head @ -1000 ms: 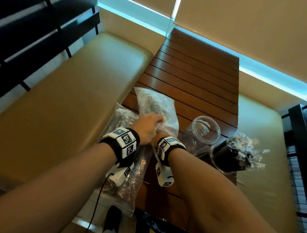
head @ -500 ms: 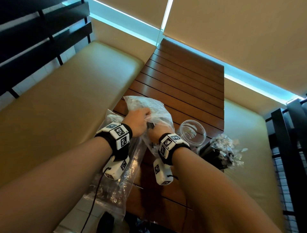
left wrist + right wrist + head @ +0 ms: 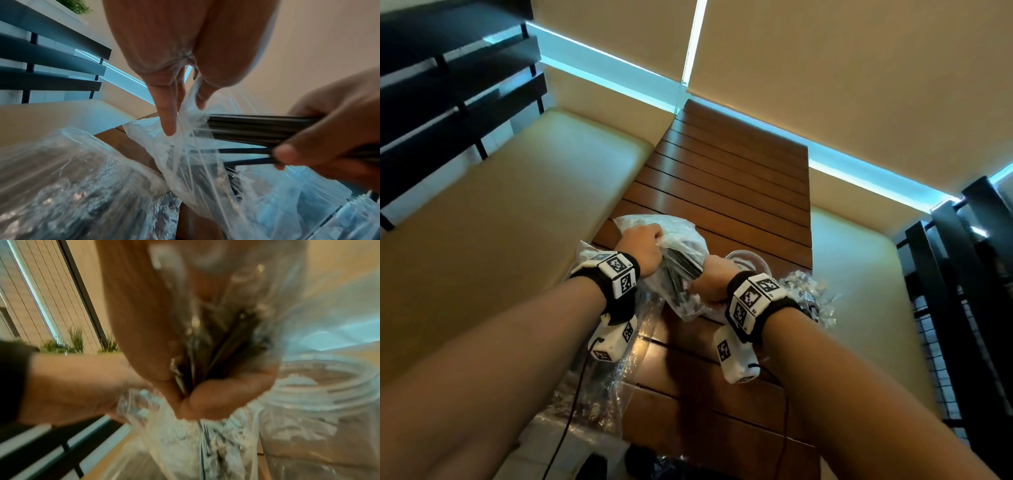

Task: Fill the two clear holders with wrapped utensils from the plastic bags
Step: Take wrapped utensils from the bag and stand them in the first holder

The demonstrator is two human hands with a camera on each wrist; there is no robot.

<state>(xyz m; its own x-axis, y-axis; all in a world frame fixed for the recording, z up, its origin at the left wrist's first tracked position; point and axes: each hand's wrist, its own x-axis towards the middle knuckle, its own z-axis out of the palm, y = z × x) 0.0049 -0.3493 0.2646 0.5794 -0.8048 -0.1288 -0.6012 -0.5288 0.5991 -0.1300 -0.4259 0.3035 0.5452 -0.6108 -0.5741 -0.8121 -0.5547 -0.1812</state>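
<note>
The right hand [image 3: 707,282] now grips a bundle of black wrapped utensils [image 3: 252,129], half drawn from the crinkled clear plastic bag [image 3: 681,236] (left hand [image 3: 642,248] pinching its mouth); holder-loading comes next.

The right wrist view is smeared with motion blur: the right hand [image 3: 207,373] and the dark bundle of utensils [image 3: 222,344] it grips show no clean edges, and single pieces cannot be counted. In the head view the right hand [image 3: 710,284] covers most of the empty clear holder [image 3: 755,257], leaving only part of its rim. The filled holder [image 3: 806,301] sits mostly behind the right wristband, perhaps lying on its side. The lower plastic bag [image 3: 599,394] runs under the left forearm, its contents unreadable. In the left wrist view the picture's right edge cuts off the right hand [image 3: 333,133].
</note>
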